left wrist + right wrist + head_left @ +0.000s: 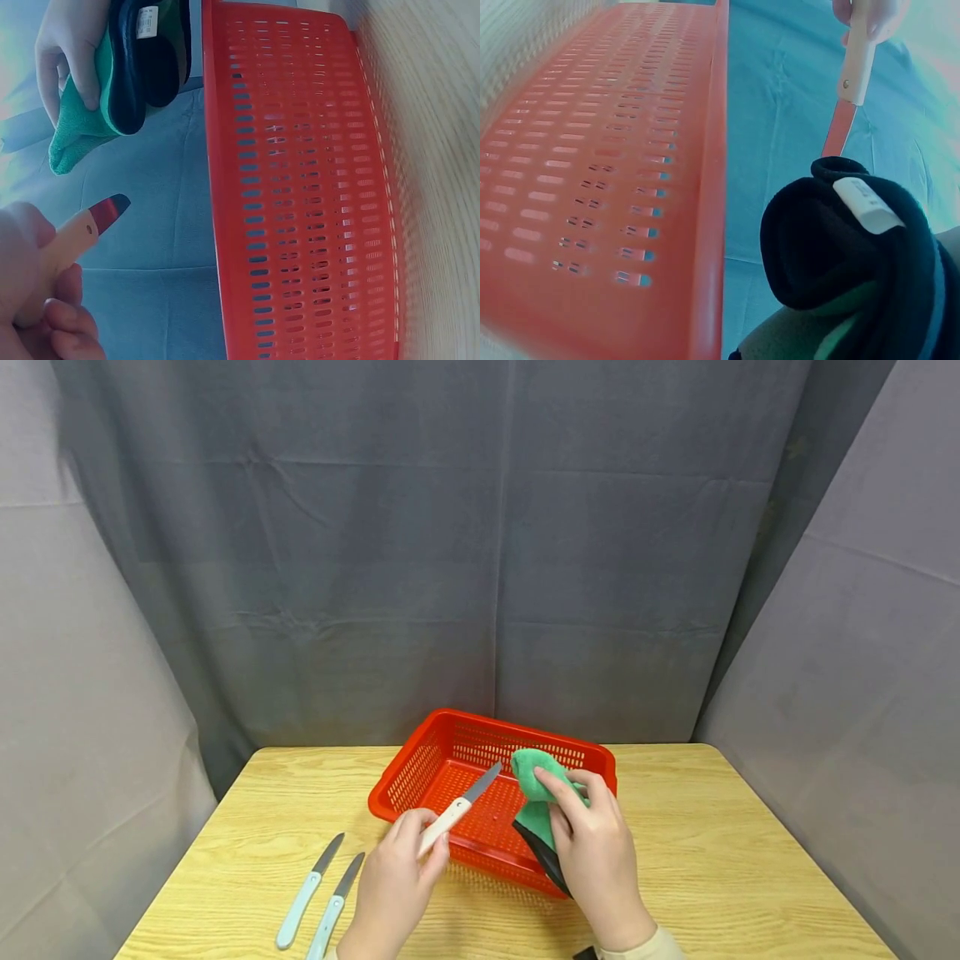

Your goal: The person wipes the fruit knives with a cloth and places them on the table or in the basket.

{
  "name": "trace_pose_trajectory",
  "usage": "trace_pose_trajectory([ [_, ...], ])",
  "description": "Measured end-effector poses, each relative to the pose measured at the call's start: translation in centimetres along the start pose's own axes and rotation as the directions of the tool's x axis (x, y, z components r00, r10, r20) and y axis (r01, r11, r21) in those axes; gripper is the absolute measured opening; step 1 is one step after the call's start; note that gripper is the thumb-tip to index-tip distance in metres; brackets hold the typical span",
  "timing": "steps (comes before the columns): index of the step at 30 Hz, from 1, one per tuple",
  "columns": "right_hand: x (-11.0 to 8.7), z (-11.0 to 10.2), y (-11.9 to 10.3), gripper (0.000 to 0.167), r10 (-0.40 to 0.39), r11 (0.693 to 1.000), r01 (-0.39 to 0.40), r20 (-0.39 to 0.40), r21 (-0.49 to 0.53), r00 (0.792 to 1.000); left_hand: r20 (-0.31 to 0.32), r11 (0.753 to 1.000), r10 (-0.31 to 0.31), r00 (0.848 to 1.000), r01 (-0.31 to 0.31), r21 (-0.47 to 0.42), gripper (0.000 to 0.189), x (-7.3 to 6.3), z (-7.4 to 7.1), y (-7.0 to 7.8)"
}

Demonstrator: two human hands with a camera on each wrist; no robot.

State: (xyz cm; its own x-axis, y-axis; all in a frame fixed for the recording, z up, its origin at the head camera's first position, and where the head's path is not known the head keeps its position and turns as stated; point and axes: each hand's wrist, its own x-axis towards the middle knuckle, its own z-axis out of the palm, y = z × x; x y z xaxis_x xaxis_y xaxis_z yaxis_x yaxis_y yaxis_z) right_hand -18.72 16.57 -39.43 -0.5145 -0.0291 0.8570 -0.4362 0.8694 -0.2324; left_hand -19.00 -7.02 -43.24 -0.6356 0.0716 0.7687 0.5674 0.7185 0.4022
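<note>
In the head view my left hand [399,878] grips a knife with a cream handle [446,825], its blade pointing up and to the right over the red basket [491,853]. My right hand [600,852] pinches a folded cloth [542,777], green on one face and black on the other. Cloth and blade are apart in the head view. The left wrist view shows the knife's handle [69,238] in the curled fingers and the cloth [90,124] above. A white label [868,204] shows on the cloth's black side in the right wrist view.
Two knives with pale blue handles, a left one [300,906] and a right one [327,922], lie on the wooden table [720,852] left of my left hand. Grey curtains [375,568] hang behind the table and along both sides.
</note>
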Motion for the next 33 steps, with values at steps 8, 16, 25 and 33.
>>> trace_pose_trajectory([
  [8,-0.15,0.21,-0.15,0.054,-0.007,1.000,0.007,0.013,0.003,1.000,0.002,0.999,-0.041,0.999,0.041,-0.020,0.018,0.03,-0.11,-0.03],
  [16,-0.22,0.25,-0.27,0.056,-0.028,1.000,0.028,0.002,0.012,1.000,0.012,0.998,-0.067,0.998,0.067,-0.006,0.011,0.13,-0.16,0.10],
  [25,-0.35,0.40,-0.49,0.056,-0.069,0.997,0.069,0.007,0.021,0.998,0.023,0.997,-0.072,0.997,0.072,-0.009,0.005,0.20,-0.12,0.09],
  [33,-0.65,0.47,-0.81,0.059,-0.119,0.993,0.118,0.084,0.023,0.989,0.082,0.989,-0.137,0.987,0.141,-0.045,0.003,0.10,-0.06,0.16],
])
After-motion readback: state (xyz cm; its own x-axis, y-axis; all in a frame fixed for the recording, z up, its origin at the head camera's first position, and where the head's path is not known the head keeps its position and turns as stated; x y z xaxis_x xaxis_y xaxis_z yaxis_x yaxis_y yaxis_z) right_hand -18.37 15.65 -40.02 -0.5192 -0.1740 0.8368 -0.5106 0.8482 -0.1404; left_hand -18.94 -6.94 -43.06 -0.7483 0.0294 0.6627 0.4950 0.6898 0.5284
